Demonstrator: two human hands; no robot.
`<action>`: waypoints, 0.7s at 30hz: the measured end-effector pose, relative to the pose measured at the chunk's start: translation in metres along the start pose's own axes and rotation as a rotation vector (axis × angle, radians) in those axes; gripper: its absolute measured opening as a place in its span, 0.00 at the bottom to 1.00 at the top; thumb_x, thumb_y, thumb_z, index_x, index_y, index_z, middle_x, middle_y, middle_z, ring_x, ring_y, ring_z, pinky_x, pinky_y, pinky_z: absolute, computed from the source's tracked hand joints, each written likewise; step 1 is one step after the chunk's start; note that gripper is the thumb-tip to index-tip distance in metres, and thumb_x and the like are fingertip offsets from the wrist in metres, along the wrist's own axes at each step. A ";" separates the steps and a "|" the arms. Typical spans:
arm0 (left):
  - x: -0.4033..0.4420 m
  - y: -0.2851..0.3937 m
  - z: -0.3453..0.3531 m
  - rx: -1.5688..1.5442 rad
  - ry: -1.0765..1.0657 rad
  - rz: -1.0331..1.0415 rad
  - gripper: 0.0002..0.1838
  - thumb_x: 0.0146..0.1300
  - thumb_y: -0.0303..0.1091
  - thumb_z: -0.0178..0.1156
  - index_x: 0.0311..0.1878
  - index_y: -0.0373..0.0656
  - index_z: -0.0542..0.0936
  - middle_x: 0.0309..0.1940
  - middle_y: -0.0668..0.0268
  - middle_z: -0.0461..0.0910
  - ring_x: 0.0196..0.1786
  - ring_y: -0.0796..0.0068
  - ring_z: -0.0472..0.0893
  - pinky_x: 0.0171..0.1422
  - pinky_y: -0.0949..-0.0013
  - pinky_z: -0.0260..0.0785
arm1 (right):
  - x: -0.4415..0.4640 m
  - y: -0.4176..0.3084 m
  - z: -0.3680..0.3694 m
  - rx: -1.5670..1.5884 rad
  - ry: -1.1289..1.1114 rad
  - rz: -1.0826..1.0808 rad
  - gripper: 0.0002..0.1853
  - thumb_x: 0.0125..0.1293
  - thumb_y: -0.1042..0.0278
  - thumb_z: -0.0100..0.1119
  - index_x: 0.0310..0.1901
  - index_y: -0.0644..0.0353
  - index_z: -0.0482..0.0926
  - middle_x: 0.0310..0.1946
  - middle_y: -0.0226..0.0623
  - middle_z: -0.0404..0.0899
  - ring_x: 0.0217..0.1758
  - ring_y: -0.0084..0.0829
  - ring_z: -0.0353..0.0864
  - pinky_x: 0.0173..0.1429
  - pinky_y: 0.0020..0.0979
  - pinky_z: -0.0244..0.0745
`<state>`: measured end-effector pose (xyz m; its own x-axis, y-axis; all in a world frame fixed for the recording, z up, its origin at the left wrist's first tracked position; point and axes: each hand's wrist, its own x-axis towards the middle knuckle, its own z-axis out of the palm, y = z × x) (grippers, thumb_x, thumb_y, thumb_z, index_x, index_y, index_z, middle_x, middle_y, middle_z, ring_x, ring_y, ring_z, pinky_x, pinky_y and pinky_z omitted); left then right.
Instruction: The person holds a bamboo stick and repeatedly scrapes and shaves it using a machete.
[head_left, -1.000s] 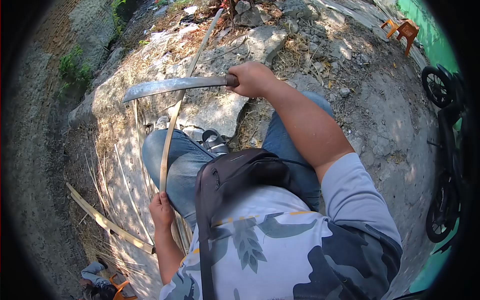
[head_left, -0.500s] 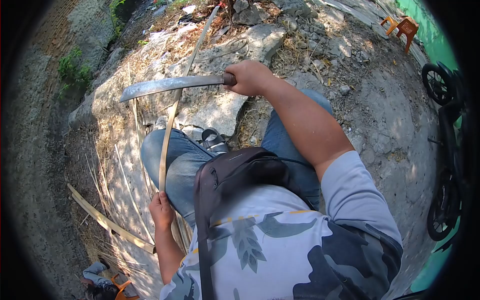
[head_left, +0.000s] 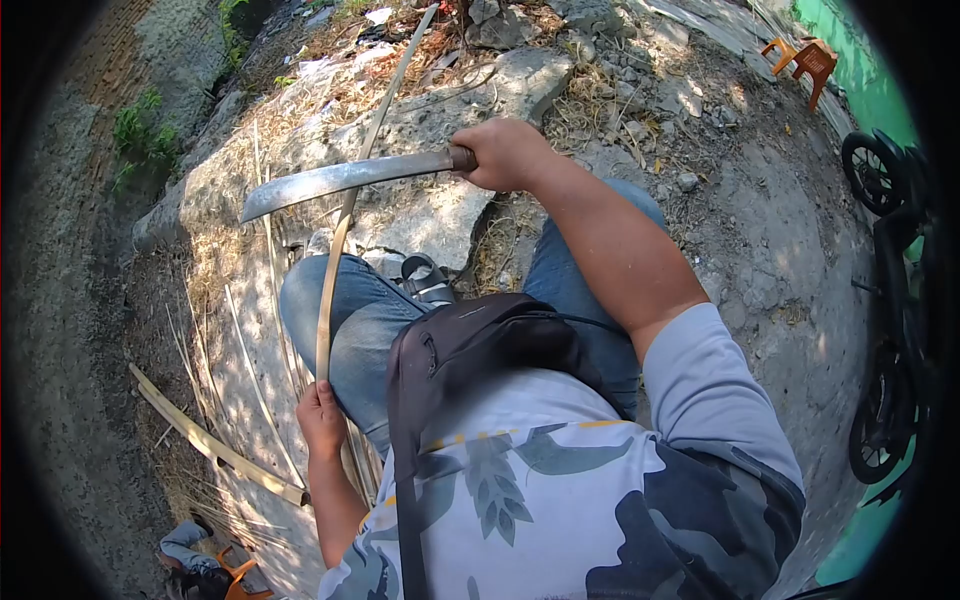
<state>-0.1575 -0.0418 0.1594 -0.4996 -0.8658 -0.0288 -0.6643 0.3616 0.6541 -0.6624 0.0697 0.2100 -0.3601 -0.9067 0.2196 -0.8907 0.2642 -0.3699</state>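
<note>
One machete (head_left: 345,181), clenched in my right hand (head_left: 503,156), crosses the strip (head_left: 334,262); my left hand (head_left: 322,420) grasps the strip's near end. Left of it I see a pole (head_left: 190,425).

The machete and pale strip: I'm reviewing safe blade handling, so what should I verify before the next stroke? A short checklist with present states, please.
1. Machete handle gripped by the right hand: ok.
2. Left hand holding the pale strip, well away from where the machete crosses it: ok.
3. Machete pressed against the pale strip: cannot tell; it crosses in front, but contact is unclear.
4. Left leg out of the strip's line: not ok; the strip passes over it in this view.
5. Gloves worn: not ok; both hands are bare.
6. Other person, lower left, apart from the machete: ok.
</note>
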 end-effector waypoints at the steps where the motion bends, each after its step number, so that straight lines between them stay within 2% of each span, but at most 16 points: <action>1: 0.000 0.000 0.001 0.000 0.006 0.003 0.29 0.83 0.51 0.52 0.30 0.35 0.72 0.19 0.67 0.67 0.26 0.77 0.65 0.31 0.65 0.60 | 0.001 -0.001 0.003 0.000 0.003 -0.004 0.13 0.59 0.52 0.71 0.40 0.47 0.84 0.33 0.41 0.87 0.41 0.50 0.88 0.45 0.52 0.82; 5: 0.000 -0.001 0.002 -0.017 0.018 0.001 0.29 0.83 0.51 0.52 0.30 0.35 0.71 0.19 0.67 0.67 0.27 0.78 0.65 0.31 0.65 0.60 | 0.001 -0.007 0.000 -0.025 -0.026 -0.027 0.12 0.59 0.53 0.69 0.40 0.47 0.83 0.33 0.40 0.87 0.41 0.50 0.88 0.45 0.51 0.82; 8: -0.001 -0.001 0.002 -0.030 0.018 -0.009 0.29 0.83 0.51 0.52 0.29 0.36 0.71 0.19 0.68 0.67 0.26 0.78 0.65 0.31 0.65 0.60 | 0.001 -0.019 -0.003 -0.076 -0.087 -0.075 0.10 0.57 0.56 0.68 0.40 0.46 0.86 0.36 0.38 0.89 0.44 0.46 0.90 0.49 0.49 0.84; 11: -0.001 0.002 0.001 -0.023 0.005 0.001 0.29 0.83 0.52 0.52 0.29 0.36 0.71 0.19 0.68 0.67 0.26 0.78 0.65 0.31 0.65 0.60 | -0.001 -0.022 0.000 -0.050 -0.106 -0.174 0.08 0.56 0.60 0.67 0.38 0.47 0.83 0.32 0.37 0.87 0.40 0.47 0.88 0.44 0.50 0.82; 14: -0.001 0.006 0.000 -0.019 0.001 -0.013 0.30 0.83 0.52 0.52 0.28 0.36 0.71 0.19 0.68 0.67 0.26 0.78 0.64 0.31 0.65 0.60 | -0.001 -0.024 -0.001 -0.053 -0.091 -0.158 0.08 0.55 0.63 0.66 0.37 0.47 0.83 0.32 0.37 0.87 0.40 0.46 0.88 0.43 0.50 0.82; 21: 0.000 -0.003 0.002 -0.015 0.013 0.023 0.31 0.83 0.54 0.52 0.28 0.36 0.70 0.19 0.68 0.66 0.27 0.78 0.64 0.31 0.66 0.59 | -0.001 -0.009 -0.008 -0.056 -0.070 -0.020 0.10 0.58 0.56 0.69 0.38 0.48 0.83 0.33 0.39 0.87 0.41 0.49 0.88 0.45 0.51 0.82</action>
<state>-0.1564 -0.0425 0.1562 -0.5070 -0.8619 -0.0038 -0.6447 0.3763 0.6654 -0.6560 0.0704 0.2202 -0.3240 -0.9321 0.1621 -0.9123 0.2624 -0.3145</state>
